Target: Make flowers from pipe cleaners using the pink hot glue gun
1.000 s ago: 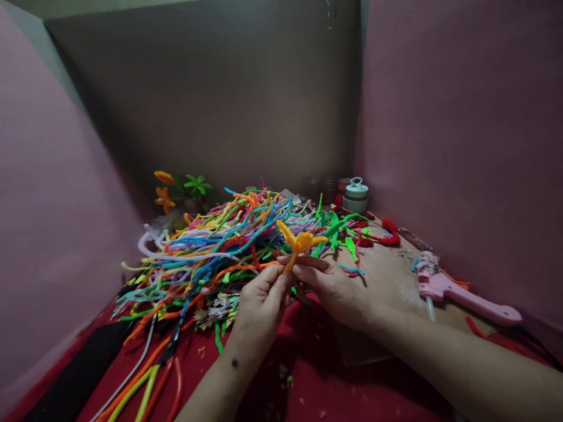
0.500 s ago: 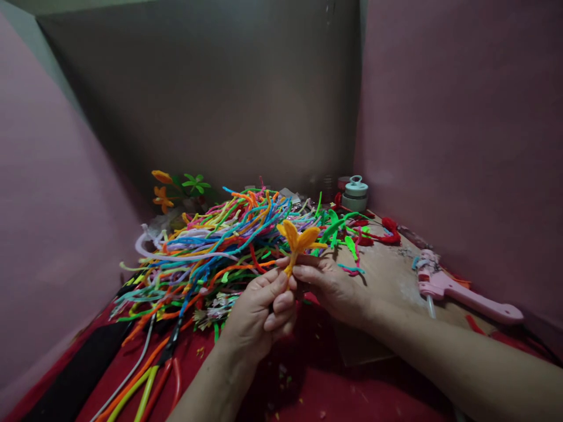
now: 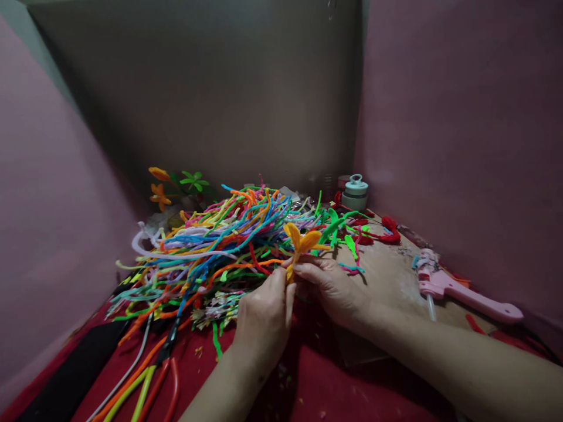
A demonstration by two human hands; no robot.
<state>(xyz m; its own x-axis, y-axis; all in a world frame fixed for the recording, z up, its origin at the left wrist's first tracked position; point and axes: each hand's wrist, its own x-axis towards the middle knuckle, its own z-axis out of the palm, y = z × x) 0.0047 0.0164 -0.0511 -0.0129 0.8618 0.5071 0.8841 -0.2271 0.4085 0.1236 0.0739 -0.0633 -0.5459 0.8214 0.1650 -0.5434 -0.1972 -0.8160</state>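
Note:
An orange fuzzy flower (image 3: 301,239) stands upright between my two hands, its petals spread above my fingers. My left hand (image 3: 266,308) is closed on the lower end of its stem, with the back of the hand toward the camera. From the right, my right hand (image 3: 336,287) pinches the stem just under the petals between thumb and fingers. Behind the flower lies a large heap of many-coloured pipe cleaners (image 3: 220,234). Green leaf-like pieces (image 3: 336,225) are to the right of the heap.
A pink glue gun (image 3: 475,296) rests on a board (image 3: 387,275) at the right. Farther back stands a pale green jar (image 3: 355,193). Red-handled pliers (image 3: 169,375) lie at the lower left on red cloth (image 3: 211,381). Orange flowers (image 3: 160,196) stand at the back left.
My left hand has turned over at the stem, so its back now faces the camera. The flower has shifted slightly right. My right hand keeps its pinch.

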